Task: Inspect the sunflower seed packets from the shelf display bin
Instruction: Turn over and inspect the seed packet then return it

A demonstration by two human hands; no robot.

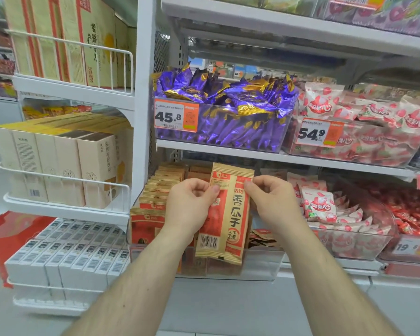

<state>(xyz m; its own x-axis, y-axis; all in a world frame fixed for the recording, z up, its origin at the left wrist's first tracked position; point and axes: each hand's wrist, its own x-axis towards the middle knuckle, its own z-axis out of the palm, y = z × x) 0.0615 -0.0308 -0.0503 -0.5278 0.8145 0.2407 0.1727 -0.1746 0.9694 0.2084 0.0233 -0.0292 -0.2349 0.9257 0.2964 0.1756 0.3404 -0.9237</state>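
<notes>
Two bare forearms reach up from the bottom of the view, and at their ends both hands meet on one sunflower seed packet (226,212). The left hand (189,204) has its fingers curled in, thumb tip pressed on the packet's left edge up near the printed date. The right hand (274,202) mirrors it, fingers curled, pinching the right edge at about the same height. So the packet is held by its upper part between the two hands, and neither is nearer than the other; they flank it evenly.

The packet stands lengthwise, its long axis running up and down with a slight lean, top towards the shelf above and barcode end hanging free below the hands. Its printed face is turned to the person (the big characters down the middle read plainly from here). It is held just in front of the clear display bin (262,263) on the lower shelf, where the rest of the seed packets (155,192) stand in a row on edge to the left, behind the left hand.

I'd judge the inspection is in hand: one packet out and up, the others not yet touched. With the grip at the top and the bottom loose, turning it over to see the back looks an easy twist of both wrists, and putting it back means a short move forward and left into the row.
</notes>
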